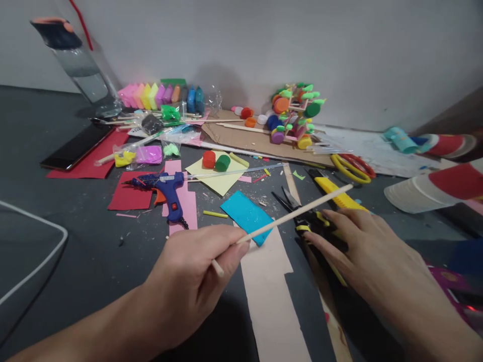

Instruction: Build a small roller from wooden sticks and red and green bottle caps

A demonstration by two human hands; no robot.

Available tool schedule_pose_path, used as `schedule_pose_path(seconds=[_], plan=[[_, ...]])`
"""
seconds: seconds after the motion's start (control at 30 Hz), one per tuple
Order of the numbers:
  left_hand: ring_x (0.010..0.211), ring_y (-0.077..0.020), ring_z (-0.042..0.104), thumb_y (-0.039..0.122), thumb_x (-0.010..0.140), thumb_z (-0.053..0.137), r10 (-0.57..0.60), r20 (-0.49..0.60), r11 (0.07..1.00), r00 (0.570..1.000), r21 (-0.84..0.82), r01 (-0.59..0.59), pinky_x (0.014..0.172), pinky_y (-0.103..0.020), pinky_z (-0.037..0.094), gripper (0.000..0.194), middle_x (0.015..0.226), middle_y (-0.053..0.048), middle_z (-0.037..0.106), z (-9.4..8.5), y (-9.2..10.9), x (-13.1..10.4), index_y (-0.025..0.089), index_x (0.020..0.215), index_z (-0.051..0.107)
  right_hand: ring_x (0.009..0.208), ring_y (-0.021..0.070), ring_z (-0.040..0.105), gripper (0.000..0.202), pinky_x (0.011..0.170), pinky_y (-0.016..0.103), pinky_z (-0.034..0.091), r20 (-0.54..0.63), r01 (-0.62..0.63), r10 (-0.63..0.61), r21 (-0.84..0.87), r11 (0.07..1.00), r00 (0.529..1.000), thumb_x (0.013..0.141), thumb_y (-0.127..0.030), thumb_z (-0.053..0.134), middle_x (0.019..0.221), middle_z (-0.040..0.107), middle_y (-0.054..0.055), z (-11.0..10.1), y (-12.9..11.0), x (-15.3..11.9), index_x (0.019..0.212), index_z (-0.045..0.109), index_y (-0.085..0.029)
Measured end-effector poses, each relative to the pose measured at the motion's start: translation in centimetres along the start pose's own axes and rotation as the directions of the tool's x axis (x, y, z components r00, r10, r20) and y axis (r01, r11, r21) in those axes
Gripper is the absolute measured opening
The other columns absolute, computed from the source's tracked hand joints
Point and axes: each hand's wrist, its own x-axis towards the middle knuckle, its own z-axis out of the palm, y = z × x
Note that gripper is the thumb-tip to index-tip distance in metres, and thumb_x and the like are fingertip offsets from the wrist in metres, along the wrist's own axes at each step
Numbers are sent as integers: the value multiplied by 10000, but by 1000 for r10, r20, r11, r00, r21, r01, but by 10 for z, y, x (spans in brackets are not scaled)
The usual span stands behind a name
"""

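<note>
My left hand (204, 271) is closed around a thin wooden stick (298, 213), which slants up to the right, its short lower end showing below the fingers. My right hand (362, 251) is on a pair of pliers (298, 218) with black and yellow handles. Its thumb and fingertips touch the handles from two sides, and the jaws point away, slightly parted. Part of the handles is hidden under the hand. Below the stick lie a blue rectangular piece (245, 213) and a long pale cardboard strip (271, 296). Just beyond the right hand is a yellow cutter knife (334, 190).
A blue glue gun (171, 196) rests on pink and red paper at left. Red and green clay pieces (222, 162) sit on yellow paper. Behind stands a colourful clay-and-stick model (294, 118). Paper cups (426, 191) lie right; a bottle (85, 75) and phone (77, 146) are left.
</note>
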Motion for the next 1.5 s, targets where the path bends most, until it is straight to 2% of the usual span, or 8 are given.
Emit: schedule_pose_path(seconds=[0.17, 0.27, 0.4, 0.77, 0.93, 1.13, 1.33, 1.5], plan=[[627, -143, 632, 134, 1005, 432, 128, 120, 965, 985, 215, -152, 569, -269, 421, 243, 722, 10, 668, 11, -5, -5, 175, 872, 632, 962, 241, 625, 170, 845, 379, 489, -297, 336, -316, 16, 942, 901, 936, -171, 647, 990, 689, 88, -24, -57, 6, 1101, 636, -210], [578, -165, 598, 100, 984, 399, 140, 231, 941, 963, 270, -202, 531, -300, 401, 268, 679, 12, 617, 18, -7, -11, 183, 852, 616, 1000, 254, 610, 178, 926, 422, 471, -217, 482, -441, 207, 851, 871, 953, -88, 569, 999, 716, 101, -20, -78, 12, 1097, 657, -143], [602, -200, 601, 112, 987, 388, 113, 330, 920, 937, 321, -224, 545, -327, 400, 245, 713, 1, 627, 25, -12, -16, 193, 911, 607, 681, 179, 511, 216, 598, 305, 398, -56, 382, -391, 380, 842, 919, 997, -116, 473, 772, 634, 66, -6, -79, 16, 960, 686, -113], [658, -207, 646, 179, 997, 362, -169, 542, 927, 823, 371, -54, 579, -297, 387, 286, 744, -29, 696, 30, -11, -8, 204, 810, 577, 607, 165, 492, 290, 585, 297, 328, 84, 251, -285, 282, 926, 955, 951, -98, 440, 665, 581, 24, -2, -91, 10, 712, 581, -182], [674, -219, 663, 220, 1017, 322, -226, 495, 928, 839, 372, 30, 589, -297, 388, 313, 748, -52, 697, 32, -10, -7, 196, 832, 573, 614, 171, 514, 279, 586, 305, 313, 67, 212, -232, 223, 952, 970, 958, -125, 454, 664, 603, 27, 1, -94, 8, 727, 599, -186], [671, -157, 552, 316, 1029, 348, -276, 446, 945, 851, -34, 324, 624, -266, 381, 358, 712, -1, 581, 24, -7, -3, 191, 756, 544, 596, 161, 551, 244, 563, 289, 330, 56, 114, -129, 217, 970, 990, 970, -173, 493, 677, 623, 21, -5, -79, 8, 757, 612, -189], [513, -94, 262, 461, 1024, 438, -335, 508, 573, 794, -559, 599, 479, -235, 194, 334, 602, 83, 299, 23, -8, -3, 180, 984, 613, 706, 168, 635, 215, 648, 268, 462, 30, 69, -82, 303, 951, 996, 1010, -171, 457, 785, 679, 42, -1, -66, 12, 946, 663, -171], [555, -98, 248, 403, 1042, 436, -263, 518, 516, 814, -638, 572, 516, -244, 203, 280, 630, 79, 292, 28, -12, -8, 176, 1024, 598, 834, 176, 661, 243, 731, 274, 530, 81, 157, -193, 329, 931, 978, 973, -114, 465, 913, 707, 67, 1, -67, 11, 996, 697, -183]])
